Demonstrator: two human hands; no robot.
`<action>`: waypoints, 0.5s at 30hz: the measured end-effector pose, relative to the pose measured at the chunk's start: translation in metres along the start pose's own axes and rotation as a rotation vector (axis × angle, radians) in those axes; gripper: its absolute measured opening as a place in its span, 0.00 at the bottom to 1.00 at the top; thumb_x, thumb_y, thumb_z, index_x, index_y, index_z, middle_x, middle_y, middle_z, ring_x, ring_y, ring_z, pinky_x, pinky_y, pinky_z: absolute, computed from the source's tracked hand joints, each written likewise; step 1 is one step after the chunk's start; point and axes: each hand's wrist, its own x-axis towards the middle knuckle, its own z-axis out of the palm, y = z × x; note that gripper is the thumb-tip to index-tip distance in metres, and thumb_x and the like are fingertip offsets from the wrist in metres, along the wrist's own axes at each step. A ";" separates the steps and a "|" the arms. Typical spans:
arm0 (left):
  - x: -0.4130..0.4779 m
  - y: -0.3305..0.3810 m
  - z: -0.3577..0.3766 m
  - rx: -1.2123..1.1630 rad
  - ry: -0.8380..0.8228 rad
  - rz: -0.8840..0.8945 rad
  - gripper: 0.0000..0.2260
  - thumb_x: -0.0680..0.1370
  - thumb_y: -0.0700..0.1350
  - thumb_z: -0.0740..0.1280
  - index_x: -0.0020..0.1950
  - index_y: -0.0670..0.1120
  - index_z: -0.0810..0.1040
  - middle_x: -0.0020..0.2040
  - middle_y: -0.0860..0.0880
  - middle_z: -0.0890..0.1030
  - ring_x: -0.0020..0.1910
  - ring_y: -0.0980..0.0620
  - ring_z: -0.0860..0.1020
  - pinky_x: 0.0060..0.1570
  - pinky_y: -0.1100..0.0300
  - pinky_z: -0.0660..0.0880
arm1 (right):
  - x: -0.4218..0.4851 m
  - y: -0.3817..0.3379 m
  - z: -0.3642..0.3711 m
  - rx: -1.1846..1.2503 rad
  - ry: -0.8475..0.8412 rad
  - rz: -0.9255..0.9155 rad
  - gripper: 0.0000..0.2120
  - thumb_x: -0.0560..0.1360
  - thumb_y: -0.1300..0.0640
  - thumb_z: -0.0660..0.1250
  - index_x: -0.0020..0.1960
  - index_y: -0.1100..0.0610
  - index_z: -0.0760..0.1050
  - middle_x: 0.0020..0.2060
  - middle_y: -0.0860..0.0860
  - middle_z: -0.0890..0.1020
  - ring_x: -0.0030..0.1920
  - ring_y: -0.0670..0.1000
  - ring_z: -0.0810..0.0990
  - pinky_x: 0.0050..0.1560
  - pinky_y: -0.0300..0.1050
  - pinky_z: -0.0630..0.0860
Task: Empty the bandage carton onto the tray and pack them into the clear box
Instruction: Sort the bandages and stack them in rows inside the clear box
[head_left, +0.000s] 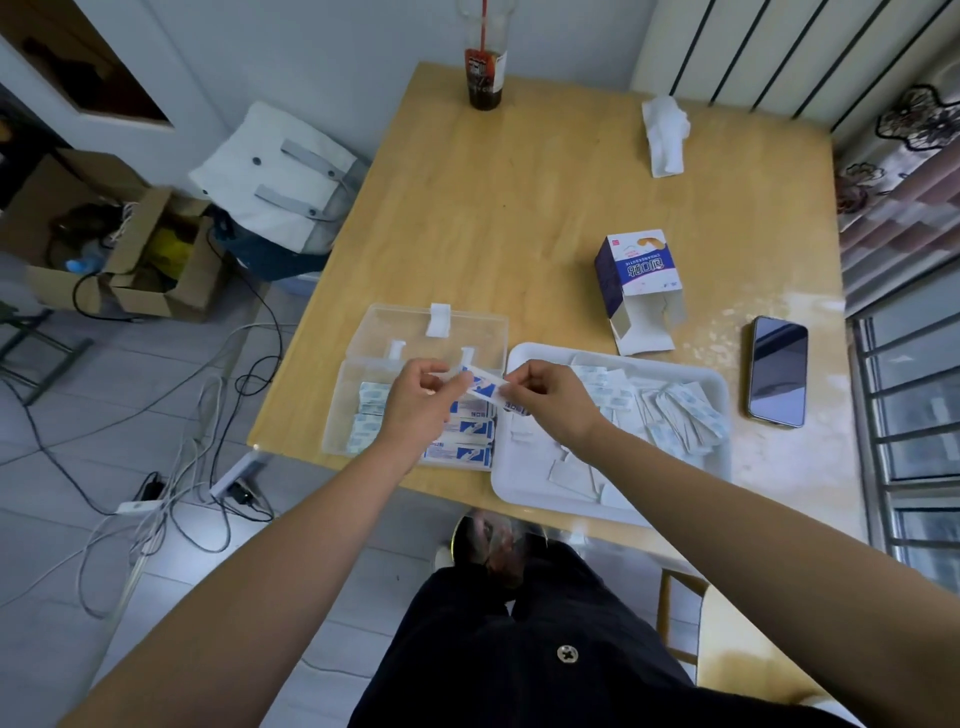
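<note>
A light wooden table (519, 208) carries a white tray (511, 493) at its near edge. The clear box (337, 415) sits touching the tray's left side, lid up, with rows of blue-and-white bandages (467, 431) packed inside. Just behind the tray lies the bandage carton (636, 283) on its side, its open flaps facing the tray. A dark phone (777, 371) lies just right of the tray. Well behind the tray, a crumpled tissue (665, 135) and a plastic cup of dark drink (484, 78) stand near the table's far edge. On the tiled floor, left of the tray and beyond the table, are tangled cables (171, 467), an open cardboard box (130, 249) and a white bag (280, 171).

Loose wrapped bandages (680, 415) are scattered across the tray. Both forearms reach forward. The left hand (421, 400) and right hand (550, 395) each pinch an end of one blue-and-white bandage (485, 387), held above the tray's left rim, over the clear box.
</note>
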 end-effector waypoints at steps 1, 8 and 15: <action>0.002 0.000 -0.005 -0.025 -0.028 -0.035 0.09 0.76 0.46 0.70 0.52 0.44 0.77 0.41 0.48 0.76 0.29 0.53 0.71 0.24 0.62 0.65 | 0.002 -0.001 0.003 -0.007 -0.002 0.001 0.04 0.75 0.59 0.69 0.43 0.60 0.77 0.40 0.55 0.82 0.36 0.47 0.77 0.37 0.36 0.72; 0.016 -0.016 -0.022 0.109 0.102 -0.140 0.05 0.76 0.42 0.69 0.41 0.45 0.78 0.34 0.48 0.79 0.20 0.58 0.72 0.24 0.64 0.65 | 0.007 0.002 0.009 -0.100 0.105 0.016 0.04 0.76 0.56 0.68 0.50 0.56 0.78 0.39 0.49 0.78 0.38 0.49 0.75 0.45 0.45 0.76; 0.035 -0.029 -0.016 0.192 0.153 -0.247 0.11 0.75 0.41 0.70 0.33 0.48 0.75 0.31 0.49 0.79 0.24 0.54 0.74 0.28 0.62 0.69 | 0.003 0.010 0.005 -0.124 0.019 0.167 0.08 0.77 0.58 0.65 0.56 0.57 0.75 0.41 0.51 0.79 0.36 0.48 0.76 0.33 0.33 0.69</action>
